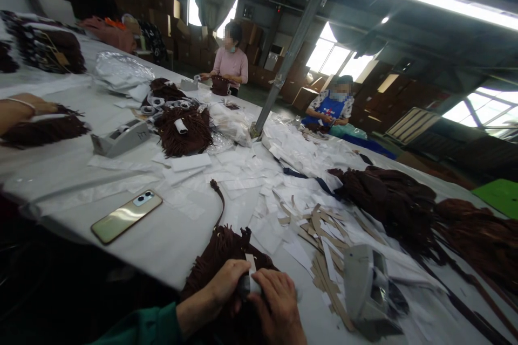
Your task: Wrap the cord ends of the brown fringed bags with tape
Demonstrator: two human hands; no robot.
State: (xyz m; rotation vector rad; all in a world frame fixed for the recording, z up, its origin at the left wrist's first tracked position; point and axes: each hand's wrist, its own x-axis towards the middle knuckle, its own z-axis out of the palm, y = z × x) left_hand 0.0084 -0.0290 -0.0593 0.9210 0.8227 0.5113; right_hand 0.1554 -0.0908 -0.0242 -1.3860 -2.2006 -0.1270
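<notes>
A dark brown fringed bag (218, 254) lies at the near table edge, its thin strap (218, 199) stretched out above it. Over the bag, my left hand (222, 288) pinches a white paper strip (251, 268) that looks rolled around a dark part. From the other side, my right hand (279, 299) has its fingers curled over the same strip. The lower ends of both hands' fingers are partly hidden. Right of my hands stands a grey tape dispenser (364, 285).
A phone (126, 216) lies left. Beyond it are another tape dispenser (121, 137) and a fringed bag (186, 137) with a white paper roll. Cardboard strips (319, 259) and brown bags (384, 199) lie right. Another person's hand (28, 105) enters left; two people work across the table.
</notes>
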